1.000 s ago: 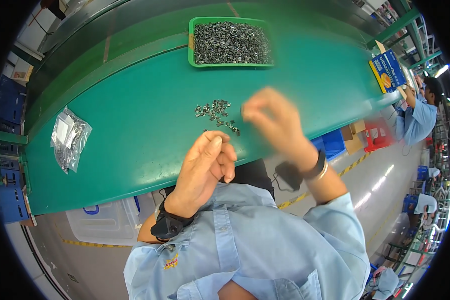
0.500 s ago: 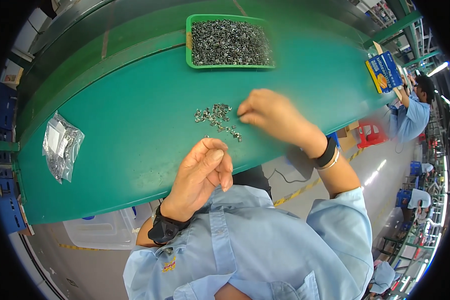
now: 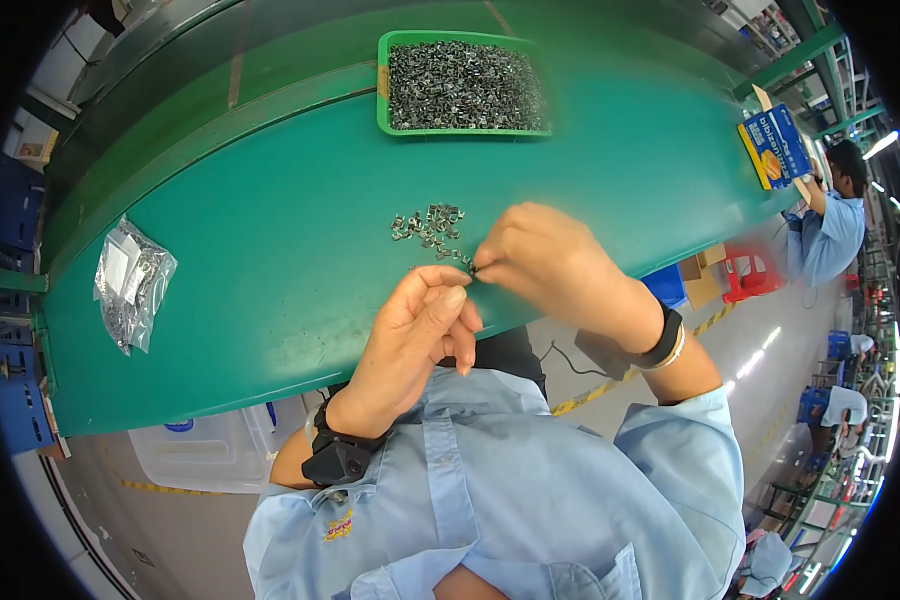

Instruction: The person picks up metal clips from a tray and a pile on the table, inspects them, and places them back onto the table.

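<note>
Small shiny metal clips lie in a loose heap on the green tabletop, just beyond my hands. My right hand pinches one small metal clip between thumb and fingertips at the near edge of that heap. Close beside it, to the left, my left hand has its thumb pressed to the curled index finger, the other fingers bent. Whatever lies between that thumb and finger is hidden.
A green tray full of similar clips stands at the far side of the table. A clear plastic bag of parts lies at left. On the right are a blue box and a seated co-worker.
My right hand has come left and nearer, down to the heap's near edge beside my left hand, and now pinches a clip. The left hand has shifted slightly right.
</note>
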Motion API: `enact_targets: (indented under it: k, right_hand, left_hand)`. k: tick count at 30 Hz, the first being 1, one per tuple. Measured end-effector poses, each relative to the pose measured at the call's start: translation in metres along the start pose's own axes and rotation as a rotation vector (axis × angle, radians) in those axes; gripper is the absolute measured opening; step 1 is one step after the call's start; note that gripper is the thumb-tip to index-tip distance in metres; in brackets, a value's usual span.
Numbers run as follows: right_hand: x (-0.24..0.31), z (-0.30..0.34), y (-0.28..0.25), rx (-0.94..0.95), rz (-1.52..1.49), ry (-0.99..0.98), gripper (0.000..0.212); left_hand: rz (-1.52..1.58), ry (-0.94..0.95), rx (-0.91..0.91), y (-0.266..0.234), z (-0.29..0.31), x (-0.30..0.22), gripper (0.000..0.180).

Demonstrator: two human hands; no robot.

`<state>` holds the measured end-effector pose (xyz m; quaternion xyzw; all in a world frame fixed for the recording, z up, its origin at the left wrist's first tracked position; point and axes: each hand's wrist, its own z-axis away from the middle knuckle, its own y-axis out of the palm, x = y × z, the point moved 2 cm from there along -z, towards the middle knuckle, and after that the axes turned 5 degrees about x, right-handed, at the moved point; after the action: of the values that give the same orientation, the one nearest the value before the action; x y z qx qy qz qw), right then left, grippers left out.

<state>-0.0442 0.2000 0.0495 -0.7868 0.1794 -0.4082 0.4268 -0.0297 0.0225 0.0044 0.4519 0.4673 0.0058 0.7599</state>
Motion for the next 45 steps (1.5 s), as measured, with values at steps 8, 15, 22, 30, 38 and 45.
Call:
enact_targets:
  k: [8,15,22,30,38,45]
  right_hand:
    - [0.024,0.012,0.0,-0.06,0.012,-0.064,0.017]
    - [0.025,0.025,0.022,-0.249,-0.135,-0.006,0.022]
    - [0.028,0.032,0.03,-0.332,-0.136,0.022,0.024]
    - [0.029,0.04,0.039,-0.394,-0.199,0.039,0.024]
    - [0.032,0.047,0.044,-0.42,-0.316,0.088,0.023]
    - [0.034,0.053,0.046,-0.417,-0.4,0.079,0.023]
  left_hand:
    - [-0.011,0.01,0.021,0.0,0.001,0.008,0.022]
    - [0.055,0.007,0.03,0.0,0.005,0.011,0.021]
    - [0.062,0.006,0.017,0.005,0.01,0.008,0.02]
    - [0.09,0.02,0.027,0.007,0.011,0.011,0.018]
    - [0.078,0.011,0.037,0.004,0.01,0.015,0.016]
    - [0.101,0.014,0.112,0.005,0.009,0.019,0.015]
